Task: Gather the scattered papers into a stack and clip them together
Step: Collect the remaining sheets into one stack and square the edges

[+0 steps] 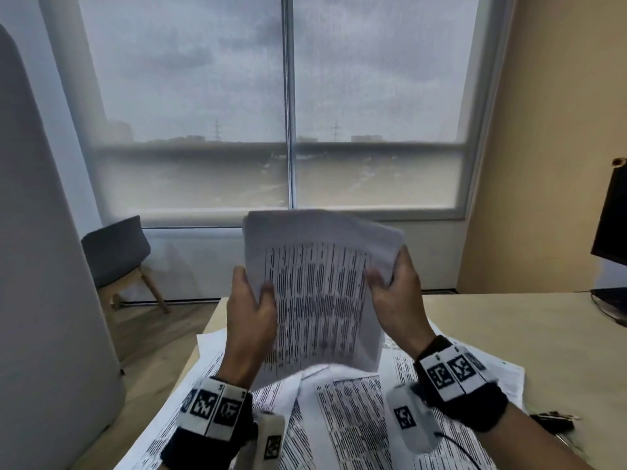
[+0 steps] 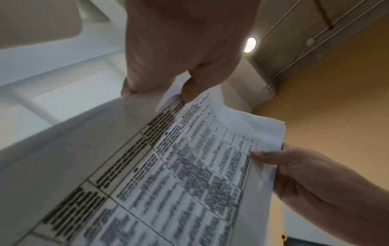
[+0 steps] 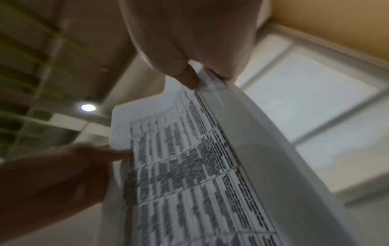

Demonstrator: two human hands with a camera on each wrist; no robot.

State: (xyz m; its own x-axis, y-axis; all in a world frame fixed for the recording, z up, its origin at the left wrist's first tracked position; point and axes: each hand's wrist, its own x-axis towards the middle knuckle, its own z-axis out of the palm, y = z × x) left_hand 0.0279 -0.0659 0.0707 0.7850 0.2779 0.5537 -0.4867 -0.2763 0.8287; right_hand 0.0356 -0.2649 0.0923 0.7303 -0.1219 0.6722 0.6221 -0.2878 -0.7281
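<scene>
Loose sheets (image 1: 349, 422) lie scattered on the table (image 1: 502, 320) beneath my wrists, ungathered, while my left hand (image 1: 249, 320) and right hand (image 1: 397, 300) pinch a partial stack (image 1: 322, 293) upright by its sides, clips possibly that dark blur (image 1: 553, 423) at right.

In the head view's centre the stack (image 1: 319, 300) is held above the table (image 1: 509, 327), left hand (image 1: 249, 317) on its left edge, right hand (image 1: 397, 300) on its right. Loose papers (image 1: 353, 418) lie below; chair (image 1: 115, 252) left, monitor (image 1: 610, 225) right.
</scene>
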